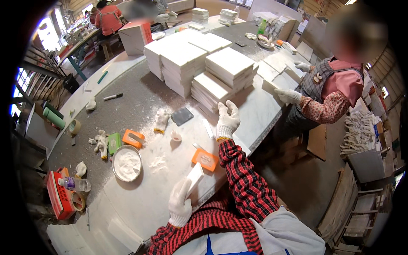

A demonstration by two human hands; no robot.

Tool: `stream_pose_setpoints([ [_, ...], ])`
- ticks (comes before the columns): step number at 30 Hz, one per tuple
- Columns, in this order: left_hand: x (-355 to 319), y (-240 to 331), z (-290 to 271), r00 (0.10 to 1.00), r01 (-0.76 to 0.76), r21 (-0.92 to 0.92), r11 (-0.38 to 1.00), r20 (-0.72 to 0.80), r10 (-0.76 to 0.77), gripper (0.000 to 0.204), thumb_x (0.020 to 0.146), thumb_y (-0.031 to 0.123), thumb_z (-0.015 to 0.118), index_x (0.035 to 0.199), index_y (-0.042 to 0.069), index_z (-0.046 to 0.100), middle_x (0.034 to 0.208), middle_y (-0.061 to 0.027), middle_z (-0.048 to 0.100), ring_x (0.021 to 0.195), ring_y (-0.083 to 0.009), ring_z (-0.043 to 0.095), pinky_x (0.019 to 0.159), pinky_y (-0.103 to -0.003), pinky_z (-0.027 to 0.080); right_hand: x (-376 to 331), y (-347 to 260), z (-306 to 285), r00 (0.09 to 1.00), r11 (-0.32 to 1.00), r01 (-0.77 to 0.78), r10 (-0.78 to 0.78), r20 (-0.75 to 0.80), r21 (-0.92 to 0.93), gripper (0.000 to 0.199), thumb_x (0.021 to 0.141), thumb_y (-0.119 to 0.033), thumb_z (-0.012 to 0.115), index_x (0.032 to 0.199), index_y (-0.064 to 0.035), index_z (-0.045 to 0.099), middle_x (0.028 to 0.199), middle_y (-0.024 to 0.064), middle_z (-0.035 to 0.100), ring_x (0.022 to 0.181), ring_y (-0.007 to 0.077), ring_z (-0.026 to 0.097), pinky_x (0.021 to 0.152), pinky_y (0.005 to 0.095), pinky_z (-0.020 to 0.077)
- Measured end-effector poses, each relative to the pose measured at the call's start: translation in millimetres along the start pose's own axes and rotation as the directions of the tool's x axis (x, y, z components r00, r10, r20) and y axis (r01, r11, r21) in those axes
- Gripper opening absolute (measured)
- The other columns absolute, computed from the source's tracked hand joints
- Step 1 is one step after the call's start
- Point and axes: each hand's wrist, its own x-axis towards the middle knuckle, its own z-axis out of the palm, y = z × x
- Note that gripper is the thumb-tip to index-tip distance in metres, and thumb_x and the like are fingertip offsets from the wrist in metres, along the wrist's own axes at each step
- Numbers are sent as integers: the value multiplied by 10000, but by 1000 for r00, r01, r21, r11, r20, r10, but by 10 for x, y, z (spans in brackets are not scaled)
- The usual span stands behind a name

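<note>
My left hand [180,203], in a white knit glove, grips a white tile [195,179] tilted up on edge near the table's front edge. My right hand [228,120], gloved the same way, is stretched forward with its fingers apart and nothing in them. Just beyond it stands a lower stack of white tiles [211,89], and taller stacks [180,55] rise behind. An orange box [205,159] lies between my two hands. Left of my right hand are a dark grey square pad [182,116] and an empty glove [161,120].
A metal bowl of white powder [127,163] sits left, beside green [114,143] and orange boxes. A water bottle [75,184] and tape roll [78,200] are at the far left. At right, a co-worker's gloved hand [289,96] holds a tile. White powder dusts the grey table [136,102].
</note>
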Motion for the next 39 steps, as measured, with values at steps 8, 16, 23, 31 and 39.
stream_pose_setpoints([
  [8,169,-237,-88,975,-221,54,974,46,218,671,611,-66,494,1256,18,659,1187,-261,643,1110,-465,622,968,-480,510,657,-419,175,973,975,167,-138,-184,148,317,878,-141,788,1137,20,704,1060,110,738,929,178,685,871,303,556],
  [16,297,-317,75,972,-225,38,974,84,221,695,597,-35,518,1278,19,646,1205,-261,642,1133,-461,623,996,-480,503,1041,-264,282,930,944,321,-329,-165,-74,242,812,-115,835,1006,-2,747,985,105,728,896,194,681,821,315,553],
  [23,289,-333,64,980,-186,49,981,75,182,687,594,-33,527,1268,15,648,1209,-261,644,1133,-456,624,996,-477,504,997,-210,450,932,944,319,-328,-156,-83,200,848,-118,819,979,7,734,939,66,730,845,144,668,796,280,547],
  [31,232,-324,78,985,-159,58,986,79,154,669,621,-39,528,1277,14,648,1226,-260,642,1143,-457,622,1005,-482,497,973,-199,371,951,958,285,-288,-109,-40,211,865,-117,805,1015,4,721,942,42,719,847,107,648,793,261,537],
  [39,265,-154,6,974,-214,114,970,99,203,657,636,-70,543,1276,34,654,1228,-224,639,1126,-447,608,968,-488,491,-497,-371,-838,703,908,-256,410,581,-332,245,994,-203,650,1143,-12,689,978,5,694,867,73,626,791,234,517],
])
